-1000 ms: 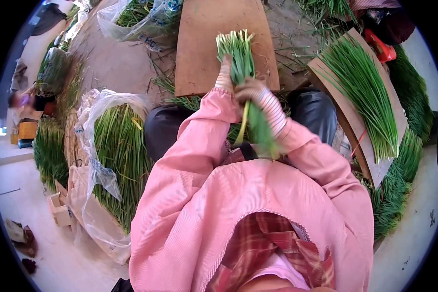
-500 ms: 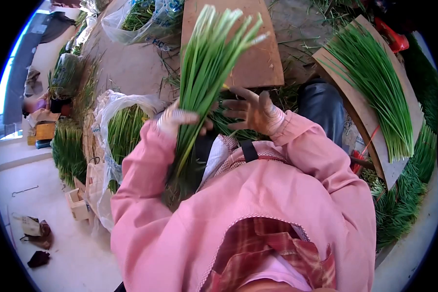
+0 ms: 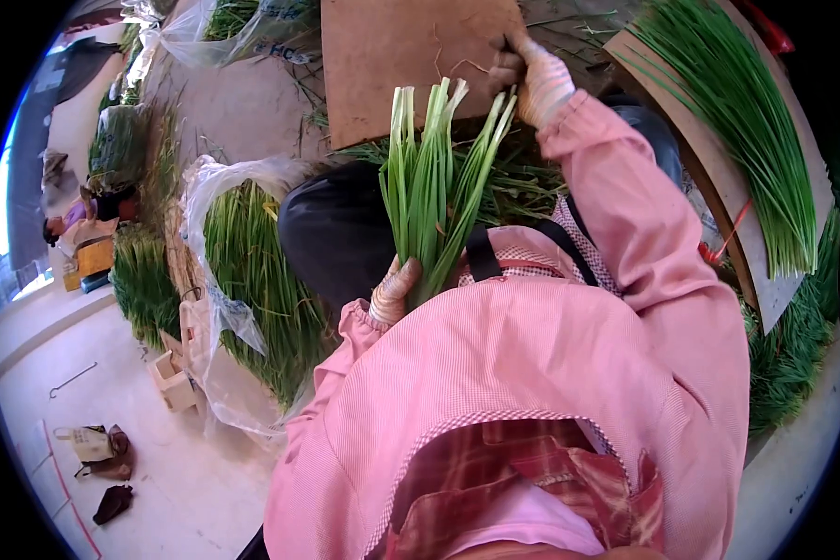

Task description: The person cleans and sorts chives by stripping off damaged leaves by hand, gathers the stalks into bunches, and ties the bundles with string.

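Note:
My left hand [image 3: 397, 291], in a pale glove, is closed around the lower part of a bunch of garlic chives [image 3: 425, 201] in front of my body. The pale cut ends point up and away and fan into a few clumps. My right hand [image 3: 537, 79], gloved with dark-stained fingers, is at the right edge of a brown board [image 3: 383, 65]. Its fingers are curled, and what they hold, if anything, is hidden. Thin reddish strands [image 3: 469, 65] lie on the board beside those fingers. One clump of stalk ends comes up just below this hand.
At right, a second board [image 3: 759, 289] bears a long pile of chives [image 3: 737, 121]. A clear plastic bag [image 3: 201, 201] full of greens stands at left. More bundles [image 3: 145, 285] stand farther left, near another person [image 3: 89, 219]. A wooden box [image 3: 173, 381] sits on the floor.
The bunch has come lower and nearer my body, with its ends more spread. My right hand has gone from open beside the bunch up to the board, its fingers now curled.

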`<state>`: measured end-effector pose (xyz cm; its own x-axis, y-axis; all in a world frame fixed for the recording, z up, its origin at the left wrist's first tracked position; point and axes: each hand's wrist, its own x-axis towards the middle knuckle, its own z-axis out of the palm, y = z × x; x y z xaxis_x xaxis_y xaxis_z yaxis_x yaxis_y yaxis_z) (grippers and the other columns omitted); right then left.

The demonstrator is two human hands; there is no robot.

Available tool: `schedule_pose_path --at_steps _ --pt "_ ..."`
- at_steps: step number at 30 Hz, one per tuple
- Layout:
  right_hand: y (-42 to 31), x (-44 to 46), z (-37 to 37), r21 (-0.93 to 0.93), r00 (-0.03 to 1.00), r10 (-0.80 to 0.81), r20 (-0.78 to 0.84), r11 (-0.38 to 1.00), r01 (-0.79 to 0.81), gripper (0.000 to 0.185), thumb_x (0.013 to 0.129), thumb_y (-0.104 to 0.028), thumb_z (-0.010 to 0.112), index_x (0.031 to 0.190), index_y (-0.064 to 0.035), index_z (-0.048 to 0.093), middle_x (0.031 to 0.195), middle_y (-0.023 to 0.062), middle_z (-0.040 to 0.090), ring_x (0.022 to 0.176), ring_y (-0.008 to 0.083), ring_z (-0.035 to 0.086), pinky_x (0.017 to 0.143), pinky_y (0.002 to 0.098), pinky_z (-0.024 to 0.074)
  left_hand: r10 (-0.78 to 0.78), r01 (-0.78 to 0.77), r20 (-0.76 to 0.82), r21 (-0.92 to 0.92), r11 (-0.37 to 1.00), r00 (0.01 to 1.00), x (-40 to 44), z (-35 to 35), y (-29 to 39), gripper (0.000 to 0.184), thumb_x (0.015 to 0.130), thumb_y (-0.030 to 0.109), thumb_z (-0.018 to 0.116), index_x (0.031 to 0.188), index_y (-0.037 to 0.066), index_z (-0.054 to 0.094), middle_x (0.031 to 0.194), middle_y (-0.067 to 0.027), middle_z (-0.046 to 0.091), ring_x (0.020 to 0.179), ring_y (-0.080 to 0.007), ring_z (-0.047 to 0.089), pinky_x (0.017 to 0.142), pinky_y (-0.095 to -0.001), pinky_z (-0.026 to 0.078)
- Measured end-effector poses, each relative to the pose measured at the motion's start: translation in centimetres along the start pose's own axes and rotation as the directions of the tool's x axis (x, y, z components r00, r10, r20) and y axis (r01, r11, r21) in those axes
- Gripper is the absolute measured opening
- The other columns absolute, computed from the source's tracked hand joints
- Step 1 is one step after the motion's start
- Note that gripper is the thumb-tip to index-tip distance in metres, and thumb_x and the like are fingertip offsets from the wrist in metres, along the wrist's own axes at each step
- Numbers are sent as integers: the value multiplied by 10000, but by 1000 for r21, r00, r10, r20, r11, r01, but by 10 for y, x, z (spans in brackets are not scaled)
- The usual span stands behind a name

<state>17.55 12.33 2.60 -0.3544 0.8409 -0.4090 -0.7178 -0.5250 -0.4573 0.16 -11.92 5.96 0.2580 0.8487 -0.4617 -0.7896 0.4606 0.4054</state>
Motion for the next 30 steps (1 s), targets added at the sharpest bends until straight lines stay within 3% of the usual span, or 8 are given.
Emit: schedule_pose_path --at_steps 4,5,10,12,14,17,24,30 --pt "-38 20 17 -174 995 62 85 984 -46 100 806 -170 516 795 -77 480 487 -59 335 375 69 311 345 221 250 53 -54 -17 -113 992 998 1 11 -7 676 721 236 650 1286 90 309 1227 -103 434 1125 -265 424 996 -418 275" --pt "-48 16 38 -236 997 -60 -39 970 49 153 802 -234 475 727 -104 445 447 -54 231 323 74 166 316 232 131 56 -58 -22 -118 991 998 0 14 -6 676 721 236 650 1286 90 309 1227 -103 434 1125 -265 424 996 -418 275" --pt "-137 22 48 -233 902 -433 -3 877 420 185 821 -276 504 718 -125 473 472 -84 281 361 43 234 331 216 150 74 -83 -53 -212 974 996 -3 17 -6 692 741 247 631 1312 107 266 1271 -105 388 1136 -263 416 995 -428 275" --pt "-117 -9 64 -412 968 -251 -6 883 227 187 806 -280 533 724 -118 488 479 -75 298 357 55 247 326 209 189 75 -81 -41 -181 980 996 -2 8 -4 679 751 248 621 1312 106 267 1272 -106 386 1134 -260 417 988 -423 287" --pt "-58 -42 75 -762 991 -122 -51 647 40 186 788 -273 569 722 -110 509 500 -53 374 360 73 319 329 218 261 61 -65 -26 -145 987 998 0 4 -3 665 761 249 612 1311 105 267 1274 -106 384 1133 -257 419 981 -419 300" --pt "3 -49 51 -890 978 205 49 453 -51 347 727 -378 634 898 -85 567 580 0 451 354 49 307 323 200 232 147 -147 15 -5 989 989 4 3 -3 636 778 239 597 1307 100 273 1258 -100 399 1130 -246 422 966 -402 324" --pt "28 -36 41 -838 931 336 141 541 -68 314 732 -257 665 983 -81 598 708 -9 587 562 71 504 465 207 383 42 -46 86 41 998 995 1 -20 -1 615 772 228 609 1287 83 304 1255 -94 405 1127 -231 425 950 -388 340" --pt "32 -32 31 -817 966 149 210 569 90 142 742 -150 635 859 -75 609 664 -8 577 514 75 485 445 221 388 125 -127 -21 -111 986 992 1 8 -6 640 759 299 610 1280 79 312 1241 -116 420 1120 -249 431 960 -402 331"
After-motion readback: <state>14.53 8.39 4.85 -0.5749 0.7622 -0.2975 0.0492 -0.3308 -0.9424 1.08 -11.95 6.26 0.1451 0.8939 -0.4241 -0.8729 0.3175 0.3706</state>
